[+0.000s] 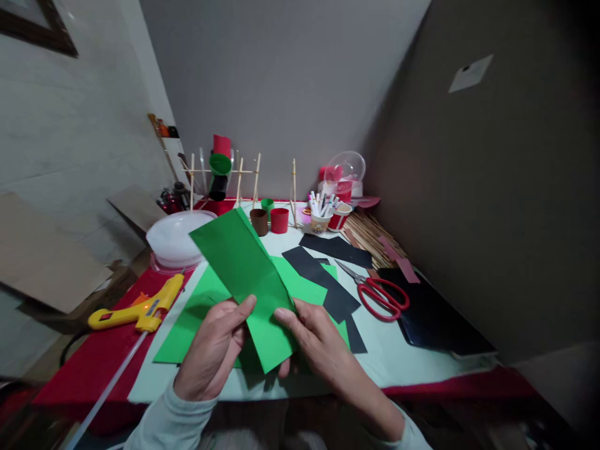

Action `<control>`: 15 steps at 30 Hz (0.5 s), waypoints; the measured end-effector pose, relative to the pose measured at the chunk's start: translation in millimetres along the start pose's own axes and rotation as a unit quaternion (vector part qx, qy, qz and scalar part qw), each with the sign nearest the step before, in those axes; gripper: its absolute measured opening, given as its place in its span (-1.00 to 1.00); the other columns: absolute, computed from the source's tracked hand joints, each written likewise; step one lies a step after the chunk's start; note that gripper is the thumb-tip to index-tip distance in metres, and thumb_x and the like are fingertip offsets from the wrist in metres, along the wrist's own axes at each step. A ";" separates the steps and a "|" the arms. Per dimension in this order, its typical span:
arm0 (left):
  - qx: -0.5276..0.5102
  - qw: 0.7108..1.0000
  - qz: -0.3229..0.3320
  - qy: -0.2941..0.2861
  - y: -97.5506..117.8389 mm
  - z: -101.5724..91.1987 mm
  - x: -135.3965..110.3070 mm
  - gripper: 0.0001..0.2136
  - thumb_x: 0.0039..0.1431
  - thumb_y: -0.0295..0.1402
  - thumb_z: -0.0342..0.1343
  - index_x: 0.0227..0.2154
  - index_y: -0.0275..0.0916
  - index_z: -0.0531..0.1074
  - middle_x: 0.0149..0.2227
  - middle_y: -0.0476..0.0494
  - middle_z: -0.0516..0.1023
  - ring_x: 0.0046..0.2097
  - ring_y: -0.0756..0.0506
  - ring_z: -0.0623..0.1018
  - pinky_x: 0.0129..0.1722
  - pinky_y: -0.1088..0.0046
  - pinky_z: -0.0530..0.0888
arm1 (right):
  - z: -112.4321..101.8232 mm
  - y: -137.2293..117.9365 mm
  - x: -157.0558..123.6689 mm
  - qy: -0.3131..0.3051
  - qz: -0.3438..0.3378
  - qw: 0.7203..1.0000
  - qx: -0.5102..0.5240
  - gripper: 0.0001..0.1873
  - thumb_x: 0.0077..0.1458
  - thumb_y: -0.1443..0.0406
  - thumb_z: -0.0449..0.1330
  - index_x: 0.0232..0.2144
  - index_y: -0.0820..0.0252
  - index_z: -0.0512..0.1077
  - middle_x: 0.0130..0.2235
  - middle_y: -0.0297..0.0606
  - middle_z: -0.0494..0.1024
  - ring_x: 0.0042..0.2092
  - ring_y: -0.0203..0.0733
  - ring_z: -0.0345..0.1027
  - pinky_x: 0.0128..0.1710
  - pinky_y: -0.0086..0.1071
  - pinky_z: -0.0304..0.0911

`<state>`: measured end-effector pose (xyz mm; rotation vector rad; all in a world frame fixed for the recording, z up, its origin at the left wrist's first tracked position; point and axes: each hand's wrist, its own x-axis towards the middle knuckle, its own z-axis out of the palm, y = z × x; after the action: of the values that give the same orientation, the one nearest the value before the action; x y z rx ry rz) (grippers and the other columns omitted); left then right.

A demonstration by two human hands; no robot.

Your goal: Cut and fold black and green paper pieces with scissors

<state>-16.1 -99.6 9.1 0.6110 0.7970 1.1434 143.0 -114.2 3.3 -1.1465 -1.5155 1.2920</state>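
Both hands hold a green paper strip [244,269] up over the near edge of the table; a second edge along its right side suggests a fold or another layer. My left hand [213,347] pinches its left edge, thumb on top. Gripping the lower right edge is my right hand [323,340], its thumb pressed on the face and fingers behind. Beneath lie larger green sheets [187,328] and several black paper strips [323,281]. Red-handled scissors [379,297] rest to the right, blades pointing away to the left.
A yellow glue gun [140,309] with a long glue stick lies left. Behind stand a white plastic lid [180,234], paper rings in brown [259,222] and red [280,220], stick frames [294,194] and a cup of markers [321,222]. A dark flat panel [440,319] lies right.
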 end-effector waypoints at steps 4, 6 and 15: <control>-0.030 0.999 0.020 0.033 5.6 -2.0 27.3 -0.74 -0.13 -0.42 0.45 -0.65 -0.32 0.43 -0.66 0.02 0.43 -0.58 0.00 0.46 -0.59 0.55 0.44 | -8.3 0.0 14.0 -0.007 -0.030 0.997 -0.066 -0.58 0.32 0.09 0.08 -0.53 0.13 0.19 -0.66 -0.50 0.28 -0.61 -0.33 0.38 -0.64 -0.54 0.04; -0.042 0.998 0.033 0.039 14.0 -0.3 41.1 -0.81 -0.04 -0.46 0.38 -0.60 -0.34 0.47 -0.63 -0.03 0.47 -0.58 -0.01 0.49 -0.57 0.52 0.47 | -15.1 -0.9 23.4 -0.038 -0.021 0.997 -0.060 -0.59 0.31 0.07 0.08 -0.51 0.13 0.19 -0.63 -0.49 0.31 -0.60 -0.31 0.43 -0.65 -0.55 0.03; -0.098 0.979 0.136 0.118 73.7 7.7 88.9 -0.78 0.17 -0.69 0.07 -0.52 -0.34 0.48 -0.57 -0.09 0.59 -0.57 0.04 0.56 -0.49 0.64 0.54 | -46.6 -4.3 68.7 -0.133 -0.047 0.989 -0.033 -0.58 0.24 -0.06 0.09 -0.38 0.17 0.33 -0.45 -0.37 0.46 -0.58 -0.29 0.44 -0.70 -0.53 0.14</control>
<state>-32.5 7.5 49.8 0.4318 0.8065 1.5468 170.0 -36.6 15.7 -0.9596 -1.7966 1.3811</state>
